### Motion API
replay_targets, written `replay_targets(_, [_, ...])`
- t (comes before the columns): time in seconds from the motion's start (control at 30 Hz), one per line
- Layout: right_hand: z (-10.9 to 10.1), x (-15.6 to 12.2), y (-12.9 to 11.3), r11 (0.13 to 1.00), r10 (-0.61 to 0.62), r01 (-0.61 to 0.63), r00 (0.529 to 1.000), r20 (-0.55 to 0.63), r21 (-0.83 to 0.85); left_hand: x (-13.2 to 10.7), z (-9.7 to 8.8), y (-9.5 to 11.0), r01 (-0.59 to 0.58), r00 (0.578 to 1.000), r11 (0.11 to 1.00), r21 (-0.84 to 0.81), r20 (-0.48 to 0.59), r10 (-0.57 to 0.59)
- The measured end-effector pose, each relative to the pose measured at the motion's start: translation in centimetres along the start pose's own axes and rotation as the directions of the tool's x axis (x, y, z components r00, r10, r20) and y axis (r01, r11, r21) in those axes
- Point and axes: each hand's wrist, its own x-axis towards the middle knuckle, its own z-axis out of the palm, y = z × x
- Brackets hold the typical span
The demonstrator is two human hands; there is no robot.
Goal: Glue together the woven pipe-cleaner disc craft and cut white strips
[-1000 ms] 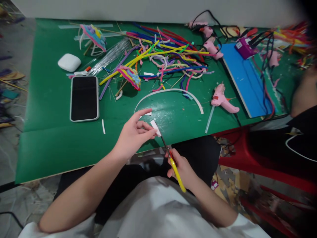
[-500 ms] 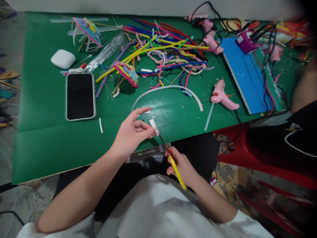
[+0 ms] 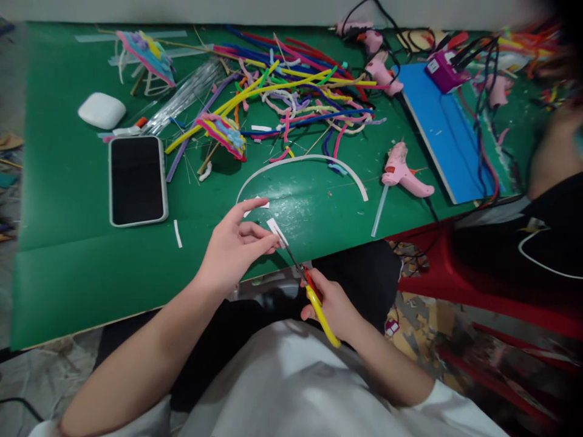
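Note:
Between the thumb and fingers of my left hand (image 3: 234, 249) is a small white paper strip (image 3: 273, 226), held just over the table's front edge. My right hand (image 3: 334, 306) grips yellow-and-red scissors (image 3: 321, 315), whose blades reach up to the strip and lie along it. Whether the blades are parted is too fine to tell. Beyond my left fingers, white paper scraps (image 3: 262, 204) lie partly hidden. A long curved white strip (image 3: 310, 158) arcs across the green table, and a short white strip (image 3: 177, 233) rests to the left.
A phone (image 3: 138, 180) and a white case (image 3: 101, 110) lie at the left. Colourful pipe cleaners (image 3: 291, 85) are heaped at the back. A pink glue gun (image 3: 403, 173) sits right, near a blue board (image 3: 441, 133). Another person's arm (image 3: 558, 158) shows at the far right.
The view has shifted a little, so the table things appear slightly further left. Both hands keep their hold on the paper strip and scissors, with little visible movement between them.

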Motion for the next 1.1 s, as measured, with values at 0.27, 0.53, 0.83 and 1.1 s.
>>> replay_targets(0.27, [0.0,-0.1,-0.2,0.997,0.018,-0.02,1.0,0.02,0.077,0.0,0.0,0.1,-0.003,1.0,1.0,0.024,-0.004,0.003])
replay_targets(0.53, [-0.1,-0.1,0.0,0.998,0.02,-0.021,1.0,0.011,0.062,0.0,0.1,0.2,0.003,1.0,0.999,0.051,-0.017,-0.002])
replay_targets(0.83, [0.3,-0.1,1.3,0.997,-0.004,0.005,1.0,-0.008,0.072,0.0,0.0,0.0,-0.003,1.0,0.999,0.053,-0.011,0.003])
replay_targets(1.1, [0.3,-0.1,0.9,0.991,0.033,-0.031,0.999,-0.007,0.134,0.0,0.2,0.0,-0.012,0.998,0.997,0.07,-0.057,0.016])
